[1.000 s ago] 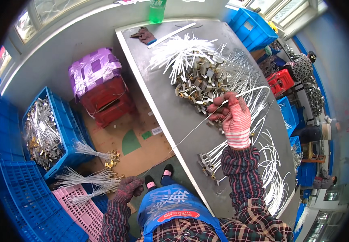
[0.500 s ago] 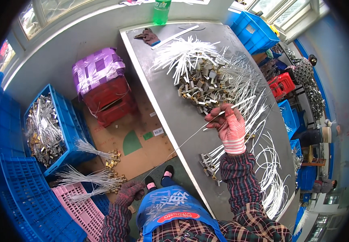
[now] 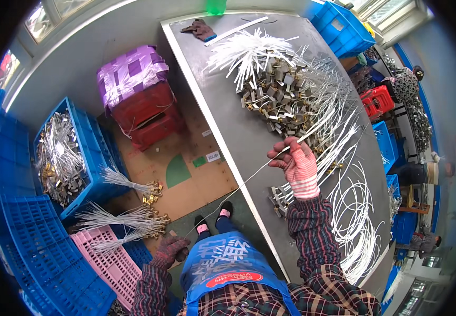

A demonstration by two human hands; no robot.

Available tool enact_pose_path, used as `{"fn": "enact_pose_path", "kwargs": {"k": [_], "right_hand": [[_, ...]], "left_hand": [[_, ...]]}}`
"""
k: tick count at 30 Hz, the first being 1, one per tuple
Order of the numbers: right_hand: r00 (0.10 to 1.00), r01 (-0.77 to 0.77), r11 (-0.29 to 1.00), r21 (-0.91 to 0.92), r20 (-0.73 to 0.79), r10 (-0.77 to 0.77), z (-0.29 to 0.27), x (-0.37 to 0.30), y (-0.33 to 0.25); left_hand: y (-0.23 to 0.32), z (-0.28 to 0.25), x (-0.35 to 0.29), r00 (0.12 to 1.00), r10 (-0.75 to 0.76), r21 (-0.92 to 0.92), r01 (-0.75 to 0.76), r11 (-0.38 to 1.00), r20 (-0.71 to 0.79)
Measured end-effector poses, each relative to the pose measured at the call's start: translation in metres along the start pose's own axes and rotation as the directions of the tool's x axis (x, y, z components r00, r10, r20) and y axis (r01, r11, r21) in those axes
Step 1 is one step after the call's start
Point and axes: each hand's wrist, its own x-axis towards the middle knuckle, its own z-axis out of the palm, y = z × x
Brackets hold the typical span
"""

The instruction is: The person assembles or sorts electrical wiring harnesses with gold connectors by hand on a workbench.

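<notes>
My right hand (image 3: 297, 164), in a red-and-white striped glove, is raised over the grey table (image 3: 209, 108). Its fingers pinch a thin white wire (image 3: 257, 173). The wire slants down across the table's edge to my left hand (image 3: 170, 249). That hand, in a dark reddish glove, is low beside my blue apron (image 3: 228, 258) and closed round the wire's lower end; what sits at that end is hidden. Beyond my right hand lies a heap of small grey metal blocks (image 3: 276, 100) with brass-coloured parts and white wires. Long looped white wires (image 3: 355, 224) lie on the table's right side.
Left, a blue crate (image 3: 92, 181) holds wired metal pieces. Bundles of wires (image 3: 128, 217) lie over a pink basket (image 3: 99, 245), near a large blue basket (image 3: 38, 250). Red and purple boxes (image 3: 157, 129) stand beside the table. A dark glove (image 3: 199, 30) lies at its far end.
The view has shifted slightly, so the table and heap sit a little higher and further right. Both hands keep their hold on the wire, which still stretches between them.
</notes>
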Motion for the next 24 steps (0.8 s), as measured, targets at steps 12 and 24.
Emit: {"fn": "enact_pose_path", "kwargs": {"k": [12,24], "right_hand": [[0.999,-0.032,0.999,-0.012,-0.040,0.031,0.001,-0.009,0.022],[0.909,-0.346,0.838,-0.422,0.071,0.410,0.031,-0.089,0.115]], "left_hand": [[-0.013,-0.013,-0.007,0.999,-0.035,0.034,0.035,0.999,-0.021],[0.053,0.058,-0.005,0.979,0.003,0.193,-0.042,0.980,0.202]]}}
